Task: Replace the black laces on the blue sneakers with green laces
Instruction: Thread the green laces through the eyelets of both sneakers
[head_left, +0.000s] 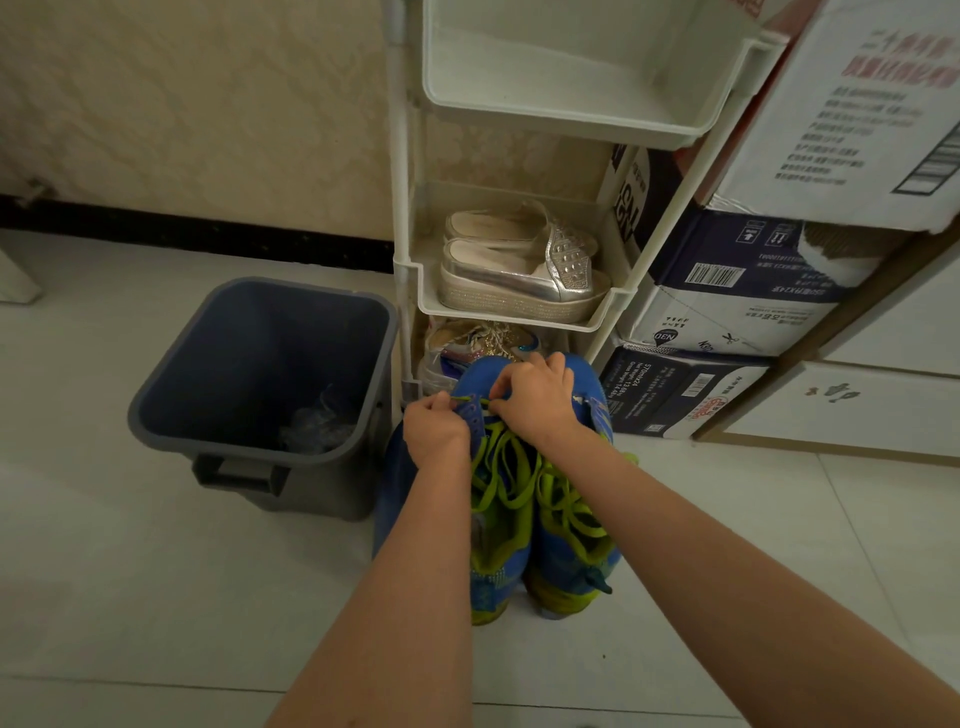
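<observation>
Head view: we look down on a pair of blue sneakers (566, 566) standing side by side on the floor, low in the centre of the frame, toes toward us. Green laces (506, 478) already criss-cross both shoes and lie in loose loops; we see no black lace.

Just above, both hands work at the top of the sneaker on the frame's left. The left hand (435, 432) is curled and pinches what looks like the blue eyelet flap, seemingly to steady it. The right hand (537, 402), fingers bent, pinches the green lace there, probably to draw it through an upper eyelet. We judge the relacing nearly done.

The tiled floor (156, 597) is pale and glossy. A grey bin (249, 447) stands just beside the shoes at centre left. Behind them, upper centre, a white rack (519, 317) holds silver slip-ons (519, 280). Cardboard boxes (727, 312) are stacked at right, and a cream patterned wall (182, 104) fills the upper left.
</observation>
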